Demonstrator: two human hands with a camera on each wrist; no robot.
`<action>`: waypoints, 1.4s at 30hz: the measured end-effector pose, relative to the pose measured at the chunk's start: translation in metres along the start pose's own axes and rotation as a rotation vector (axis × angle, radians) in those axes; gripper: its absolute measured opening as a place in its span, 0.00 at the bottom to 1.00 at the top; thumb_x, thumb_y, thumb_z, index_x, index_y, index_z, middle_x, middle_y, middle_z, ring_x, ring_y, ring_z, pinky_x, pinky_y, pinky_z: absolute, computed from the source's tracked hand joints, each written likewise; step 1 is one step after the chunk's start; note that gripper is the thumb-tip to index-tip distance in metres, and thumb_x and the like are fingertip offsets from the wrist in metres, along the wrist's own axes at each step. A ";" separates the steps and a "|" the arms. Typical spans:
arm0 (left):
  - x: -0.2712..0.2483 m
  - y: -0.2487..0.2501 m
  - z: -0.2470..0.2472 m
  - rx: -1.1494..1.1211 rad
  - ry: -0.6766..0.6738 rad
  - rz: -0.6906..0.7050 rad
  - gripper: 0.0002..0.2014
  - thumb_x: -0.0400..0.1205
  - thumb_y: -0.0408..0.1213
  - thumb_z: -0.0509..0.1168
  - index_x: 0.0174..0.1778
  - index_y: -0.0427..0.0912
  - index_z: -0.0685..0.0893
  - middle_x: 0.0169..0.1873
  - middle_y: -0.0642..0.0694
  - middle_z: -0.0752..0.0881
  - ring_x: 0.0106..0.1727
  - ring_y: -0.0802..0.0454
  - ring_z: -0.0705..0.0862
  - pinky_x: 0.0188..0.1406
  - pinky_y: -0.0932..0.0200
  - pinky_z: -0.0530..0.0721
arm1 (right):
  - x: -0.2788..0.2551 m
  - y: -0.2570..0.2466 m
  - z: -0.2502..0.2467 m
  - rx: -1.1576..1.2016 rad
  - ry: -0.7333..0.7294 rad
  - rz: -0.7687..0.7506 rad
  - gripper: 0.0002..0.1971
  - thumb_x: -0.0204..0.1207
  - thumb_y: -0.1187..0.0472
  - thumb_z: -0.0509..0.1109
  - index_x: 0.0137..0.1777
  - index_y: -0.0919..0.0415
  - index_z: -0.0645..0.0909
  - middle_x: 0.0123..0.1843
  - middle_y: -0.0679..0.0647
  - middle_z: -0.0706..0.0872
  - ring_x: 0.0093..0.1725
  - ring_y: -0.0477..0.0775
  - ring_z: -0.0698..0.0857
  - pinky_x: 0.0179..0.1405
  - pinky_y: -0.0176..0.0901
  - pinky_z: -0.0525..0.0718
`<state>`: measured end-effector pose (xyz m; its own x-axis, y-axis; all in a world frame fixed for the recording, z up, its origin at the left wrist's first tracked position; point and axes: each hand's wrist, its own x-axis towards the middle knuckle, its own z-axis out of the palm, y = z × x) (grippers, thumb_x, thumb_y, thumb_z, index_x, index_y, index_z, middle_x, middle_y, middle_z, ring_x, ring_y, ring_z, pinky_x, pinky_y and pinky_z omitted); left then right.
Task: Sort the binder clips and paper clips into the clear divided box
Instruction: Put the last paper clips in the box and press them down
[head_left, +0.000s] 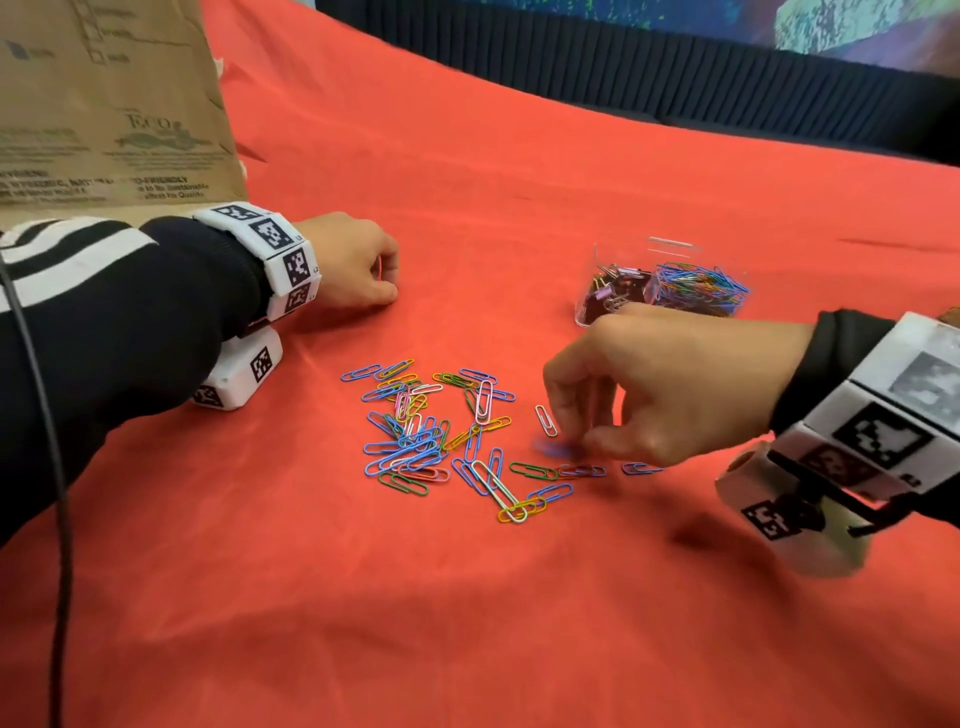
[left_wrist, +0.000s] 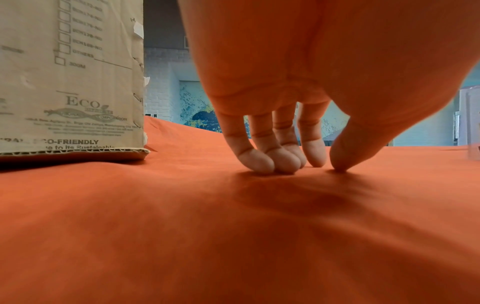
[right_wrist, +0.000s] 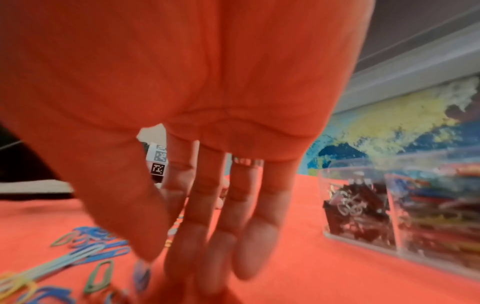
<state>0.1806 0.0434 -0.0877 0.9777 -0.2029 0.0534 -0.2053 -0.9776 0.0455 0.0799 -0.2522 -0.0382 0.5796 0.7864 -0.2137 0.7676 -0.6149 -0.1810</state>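
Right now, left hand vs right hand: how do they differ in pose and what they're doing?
The left hand rests fingertips-down on the red cloth, away from the clips and holding nothing; the right hand hangs above the loose paper clips, reaching down at a blurred blue clip. The left hand is sharp; the right hand is blurred. Both wear tagged wrist cameras.

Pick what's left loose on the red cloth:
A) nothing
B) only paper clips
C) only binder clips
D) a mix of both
B: the loose pile on the red cloth is all coloured paper clips; the binder clips seen are in the clear divided box.
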 end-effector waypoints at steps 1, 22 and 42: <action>0.000 0.000 0.000 0.004 0.002 0.005 0.04 0.77 0.44 0.69 0.41 0.49 0.84 0.33 0.54 0.83 0.41 0.46 0.80 0.45 0.60 0.75 | -0.002 0.001 0.001 -0.045 -0.026 0.010 0.05 0.69 0.60 0.73 0.41 0.47 0.85 0.36 0.37 0.89 0.38 0.39 0.89 0.37 0.36 0.85; 0.001 -0.001 0.001 0.017 -0.013 0.007 0.06 0.76 0.43 0.67 0.34 0.47 0.82 0.31 0.53 0.84 0.38 0.45 0.80 0.43 0.59 0.76 | 0.006 -0.007 0.011 -0.024 0.038 0.090 0.28 0.66 0.41 0.78 0.67 0.43 0.81 0.55 0.36 0.86 0.51 0.39 0.87 0.51 0.35 0.85; -0.001 -0.002 0.002 0.012 -0.017 -0.002 0.06 0.76 0.43 0.67 0.35 0.47 0.82 0.31 0.54 0.85 0.35 0.49 0.80 0.42 0.60 0.74 | -0.008 -0.009 -0.001 -0.080 0.079 0.172 0.04 0.62 0.59 0.75 0.36 0.49 0.87 0.30 0.40 0.87 0.36 0.41 0.87 0.37 0.38 0.84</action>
<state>0.1804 0.0453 -0.0900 0.9787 -0.2021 0.0364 -0.2033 -0.9785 0.0334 0.0687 -0.2535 -0.0341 0.7210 0.6747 -0.1580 0.6732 -0.7361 -0.0712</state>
